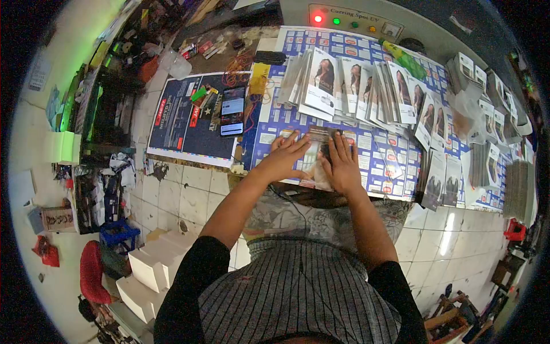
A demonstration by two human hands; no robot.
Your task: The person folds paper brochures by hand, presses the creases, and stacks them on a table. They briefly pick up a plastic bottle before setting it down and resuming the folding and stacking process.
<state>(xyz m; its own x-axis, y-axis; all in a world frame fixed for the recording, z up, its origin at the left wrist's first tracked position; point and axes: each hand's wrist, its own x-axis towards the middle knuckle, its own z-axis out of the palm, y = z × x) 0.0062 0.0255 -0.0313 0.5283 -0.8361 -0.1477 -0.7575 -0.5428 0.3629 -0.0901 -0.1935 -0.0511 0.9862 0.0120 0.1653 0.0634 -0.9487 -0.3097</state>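
A flat printed carton with a photo of a person with dark hair lies at the table's front edge, between and under my hands. My left hand rests flat on its left side, fingers spread. On its right side lies my right hand, fingers stretched out and palm down. Neither hand grips anything, and both hide much of the carton. Just beyond them, fanned rows of similar white cartons overlap on the blue printed sheet that covers the table.
To the left are a phone, a dark printed sheet and tangled rubber bands. Clear plastic and more carton stacks stand at the right. Behind the table is a panel with lights. White boxes sit lower left.
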